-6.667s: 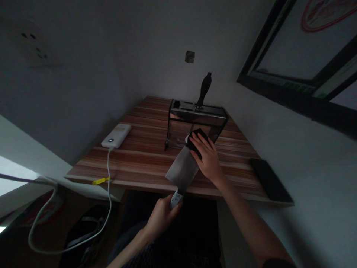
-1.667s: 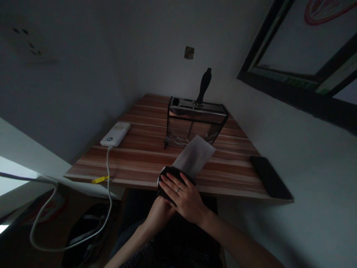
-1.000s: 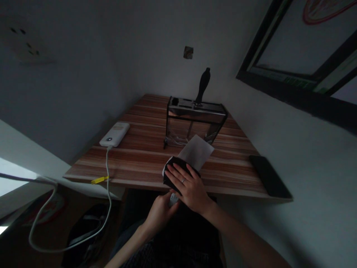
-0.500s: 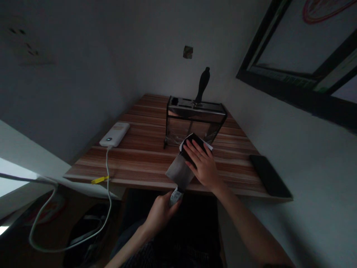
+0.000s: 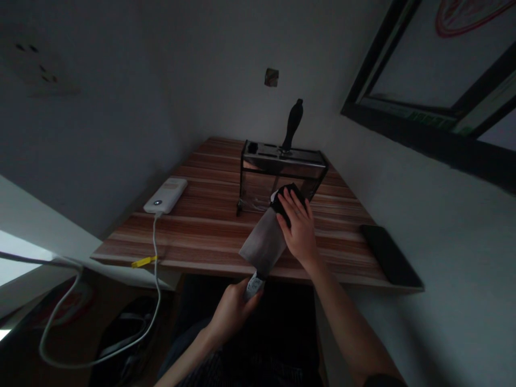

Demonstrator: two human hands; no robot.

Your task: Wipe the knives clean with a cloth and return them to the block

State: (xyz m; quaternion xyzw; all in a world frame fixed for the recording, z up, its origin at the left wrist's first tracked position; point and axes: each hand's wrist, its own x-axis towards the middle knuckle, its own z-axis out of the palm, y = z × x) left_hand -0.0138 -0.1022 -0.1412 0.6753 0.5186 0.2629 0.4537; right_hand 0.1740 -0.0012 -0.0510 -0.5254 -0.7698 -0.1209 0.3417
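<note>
My left hand (image 5: 234,309) is closed around the pale, patterned handle of a cleaver (image 5: 264,242), at the table's front edge. The cleaver's broad grey blade points away from me and to the right. Over the far end of the blade, my right hand (image 5: 300,228) presses a dark sheet with a white edge (image 5: 287,192), its fingers laid across the top. The sheet covers the blade's tip; whether it is cloth or paper I cannot tell. Just beyond stands a clear-walled knife block (image 5: 258,185) with a slotted metal top and one black handle (image 5: 294,123) rising from it.
On the wood-grain table (image 5: 193,231) lie a white power bank (image 5: 166,196) at the left and a black phone (image 5: 391,255) at the right. A white cable (image 5: 155,236) hangs over the front edge by a yellow strip (image 5: 144,262). Walls close in behind and right.
My right hand and the dark sheet have slid away from me and slightly right along the blade, so more of the grey blade shows. My left hand keeps its grip in place.
</note>
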